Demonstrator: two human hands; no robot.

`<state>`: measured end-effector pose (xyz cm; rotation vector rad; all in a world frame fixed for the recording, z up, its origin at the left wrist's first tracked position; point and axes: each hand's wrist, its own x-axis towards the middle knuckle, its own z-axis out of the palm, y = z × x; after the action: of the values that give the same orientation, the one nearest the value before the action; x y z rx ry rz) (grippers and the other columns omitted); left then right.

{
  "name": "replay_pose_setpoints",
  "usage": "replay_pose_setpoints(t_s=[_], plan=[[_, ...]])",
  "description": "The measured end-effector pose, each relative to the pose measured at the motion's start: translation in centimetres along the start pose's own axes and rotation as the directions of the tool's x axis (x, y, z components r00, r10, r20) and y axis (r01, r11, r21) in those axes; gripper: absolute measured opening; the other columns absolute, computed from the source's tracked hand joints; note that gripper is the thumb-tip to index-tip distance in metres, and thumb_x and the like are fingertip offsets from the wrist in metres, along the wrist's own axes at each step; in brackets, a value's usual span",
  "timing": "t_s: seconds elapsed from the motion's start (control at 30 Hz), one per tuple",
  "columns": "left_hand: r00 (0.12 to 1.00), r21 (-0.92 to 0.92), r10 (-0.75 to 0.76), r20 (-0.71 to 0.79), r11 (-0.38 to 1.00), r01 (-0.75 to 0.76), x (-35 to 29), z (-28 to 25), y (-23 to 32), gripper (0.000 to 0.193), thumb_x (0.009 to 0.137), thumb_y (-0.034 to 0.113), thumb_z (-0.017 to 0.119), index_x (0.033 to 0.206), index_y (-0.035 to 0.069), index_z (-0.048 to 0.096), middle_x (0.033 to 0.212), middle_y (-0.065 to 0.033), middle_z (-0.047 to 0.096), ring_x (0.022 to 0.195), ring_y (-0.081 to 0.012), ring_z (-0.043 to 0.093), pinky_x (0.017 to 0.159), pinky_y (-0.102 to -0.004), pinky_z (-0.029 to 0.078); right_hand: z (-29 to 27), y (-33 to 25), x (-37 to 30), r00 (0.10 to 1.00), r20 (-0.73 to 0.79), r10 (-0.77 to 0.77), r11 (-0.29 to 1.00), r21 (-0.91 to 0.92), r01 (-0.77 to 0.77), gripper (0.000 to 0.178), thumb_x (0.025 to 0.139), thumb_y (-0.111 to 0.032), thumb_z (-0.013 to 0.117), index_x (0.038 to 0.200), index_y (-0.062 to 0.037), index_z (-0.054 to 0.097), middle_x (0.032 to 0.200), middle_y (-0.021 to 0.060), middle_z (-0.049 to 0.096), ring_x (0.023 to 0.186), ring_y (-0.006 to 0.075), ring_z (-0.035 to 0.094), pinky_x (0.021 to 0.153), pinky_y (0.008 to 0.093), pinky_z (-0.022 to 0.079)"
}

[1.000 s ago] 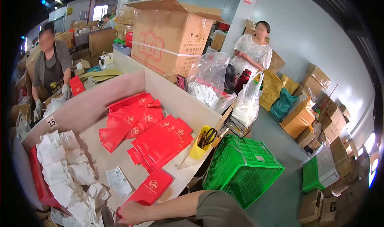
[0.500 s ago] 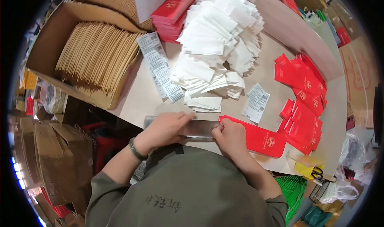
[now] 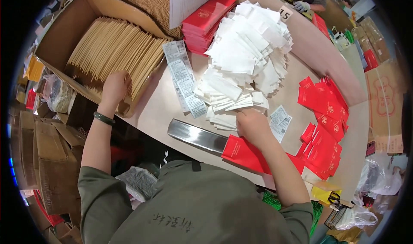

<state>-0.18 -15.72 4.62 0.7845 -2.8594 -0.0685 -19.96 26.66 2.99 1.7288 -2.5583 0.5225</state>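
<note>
My left hand reaches into an open cardboard box and rests on a row of tan chopstick bundles, fingers curled over their near ends. My right hand lies at the near edge of a heap of white paper packets, fingers down among them; whether it grips one I cannot tell. Just below it a red sleeve lies on the table with a shiny silver strip sticking out of its left end.
A strip of printed labels lies between box and heap, a smaller label sheet right of my hand. Red sleeves spread at right, a red stack at top. Another person's gloved hand works at the far edge. Cartons stand left.
One second ago the view faced across the room; it has swung down to the table. Since half a second ago my left hand left the silver strip for the box and my right went to the packets.
</note>
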Motion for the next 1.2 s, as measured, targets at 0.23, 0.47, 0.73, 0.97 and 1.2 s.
replay_pose_setpoints(t_s=[0.23, 0.47, 0.73, 0.97, 1.2], plan=[[1.0, 0.124, -0.016, -0.003, 0.992, 0.016, -0.1, -0.5, 1.1, 0.017, 0.092, 0.012, 0.058, 0.106, 0.001, 0.058, 0.094, -0.0243, 0.063, 0.086, -0.0443, 0.061, 0.076, -0.0486, 0.051, 0.7, 0.7, -0.1, 0.999, -0.022, 0.024, 0.999, 0.027, -0.023, 0.009, 0.078, -0.011, 0.067, 0.076, -0.0054, 0.061, 0.08, 0.0123, 0.064, 0.078, 0.0319, 0.065, 0.065, 0.0431, 0.053], [0.858, -0.769, -0.437, -0.27, 0.634, 0.082, -5.1, 0.4, 6.1, 0.017, 0.1, 0.009, 0.054, 0.115, 0.0, 0.055, 0.095, -0.0112, 0.065, 0.083, -0.0198, 0.064, 0.074, -0.031, 0.051, -3.4, -5.5, -0.8, 0.996, 0.085, 0.038, 0.982, 0.182, -0.053, 0.01, 0.076, -0.009, 0.068, 0.078, -0.0066, 0.059, 0.079, 0.0101, 0.06, 0.075, 0.0308, 0.062, 0.064, 0.0412, 0.05], [0.985, -0.965, -0.009, 0.171, 0.202, 0.169, -13.1, 3.4, 11.8, 0.017, 0.1, 0.01, 0.058, 0.11, -0.001, 0.066, 0.092, 0.0002, 0.059, 0.083, -0.0078, 0.052, 0.077, -0.0209, 0.042, -2.5, -8.3, -3.9, 1.0, 0.003, 0.011, 0.978, 0.209, -0.011, 0.019, 0.078, -0.014, 0.074, 0.082, -0.0031, 0.059, 0.089, 0.0119, 0.062, 0.081, 0.0308, 0.061, 0.068, 0.0418, 0.05], [0.804, -0.722, 0.23, 0.548, 0.616, 0.316, -9.8, 0.4, 8.8, 0.009, 0.089, 0.003, 0.069, 0.095, -0.004, 0.068, 0.087, -0.0036, 0.07, 0.079, -0.0098, 0.063, 0.075, -0.0256, 0.054, -1.3, -6.7, -6.3, 0.999, 0.018, 0.028, 0.983, 0.184, -0.031, 0.03, 0.076, -0.018, 0.079, 0.089, 0.0004, 0.059, 0.13, 0.0237, 0.055, 0.119, 0.0399, 0.053, 0.099, 0.0468, 0.045], [0.914, -0.782, 0.403, -0.055, 0.552, -0.291, -10.9, 2.7, 22.5, 0.019, 0.077, 0.003, 0.077, 0.095, 0.003, 0.07, 0.101, -0.0116, 0.064, 0.085, -0.0279, 0.065, 0.075, -0.0342, 0.053, -1.3, -6.9, -5.8, 0.999, -0.02, 0.025, 0.978, 0.205, -0.02, 0.033, 0.074, -0.017, 0.079, 0.095, 0.0026, 0.062, 0.128, 0.0241, 0.056, 0.118, 0.0398, 0.054, 0.099, 0.0461, 0.045]])
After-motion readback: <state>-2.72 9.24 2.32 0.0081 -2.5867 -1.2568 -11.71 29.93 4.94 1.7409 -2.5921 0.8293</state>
